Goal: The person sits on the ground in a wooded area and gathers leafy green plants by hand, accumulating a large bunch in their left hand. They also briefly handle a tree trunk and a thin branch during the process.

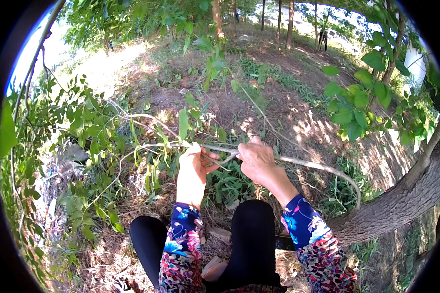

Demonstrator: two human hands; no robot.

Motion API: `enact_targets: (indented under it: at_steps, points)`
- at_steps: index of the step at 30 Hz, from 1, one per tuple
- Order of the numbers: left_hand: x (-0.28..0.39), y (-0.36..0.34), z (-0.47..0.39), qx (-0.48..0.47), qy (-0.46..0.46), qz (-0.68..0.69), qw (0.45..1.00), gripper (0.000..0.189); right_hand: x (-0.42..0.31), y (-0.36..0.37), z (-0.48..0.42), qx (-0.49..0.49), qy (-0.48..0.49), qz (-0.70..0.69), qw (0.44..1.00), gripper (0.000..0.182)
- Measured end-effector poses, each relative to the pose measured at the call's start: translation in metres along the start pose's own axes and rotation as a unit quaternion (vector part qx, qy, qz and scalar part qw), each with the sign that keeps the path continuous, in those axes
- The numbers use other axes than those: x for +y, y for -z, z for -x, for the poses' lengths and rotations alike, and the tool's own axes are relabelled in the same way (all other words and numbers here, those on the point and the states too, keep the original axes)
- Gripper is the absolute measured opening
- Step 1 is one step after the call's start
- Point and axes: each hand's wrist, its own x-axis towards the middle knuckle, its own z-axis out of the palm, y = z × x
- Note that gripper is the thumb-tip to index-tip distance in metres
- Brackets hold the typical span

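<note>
A thin, pale tree branch (pixel 315 163) crosses in front of me. Its right end bends down to a thick bark-covered trunk (pixel 392 208), while forked, leafy twigs (pixel 150 119) spread from its left part. My right hand (pixel 257 161) is closed in a fist around the branch, near a fork. To its left, my left hand (pixel 193 164) holds the same branch with the thumb side uppermost. Its fingers curl beside a short side twig (pixel 220 161), and whether they grip that twig too is unclear. Narrow green leaves (pixel 183 123) rise just above the left hand.
Dense foliage (pixel 88 135) fills the left side. Heart-shaped leaves (pixel 355 106) hang at upper right. My dark-clad knees (pixel 255 227) are below my hands, with a stone block (pixel 220 234) between them. Slender trunks (pixel 290 25) and a distant person (pixel 323 39) stand on the slope beyond.
</note>
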Motion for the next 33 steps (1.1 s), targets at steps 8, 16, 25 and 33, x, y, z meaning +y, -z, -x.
enact_targets:
  at_steps: [8,16,25,33]
  points:
    - [-0.001,0.008,-0.005,-0.005,-0.074,0.112,0.991,0.032,0.008,-0.015,0.001,-0.006,0.019,0.022,1.000,0.008]
    - [-0.047,-0.019,-0.008,0.105,0.116,0.050,0.986,0.033,0.023,-0.037,0.000,-0.026,-0.002,0.078,0.997,0.006]
    - [-0.061,-0.013,0.023,0.028,0.046,0.105,0.993,0.031,0.026,-0.038,-0.006,-0.102,-0.062,0.069,0.991,0.016]
    - [-0.031,0.005,0.047,0.010,0.105,0.079,0.991,0.034,0.011,-0.028,-0.001,-0.077,-0.040,0.037,0.996,0.013]
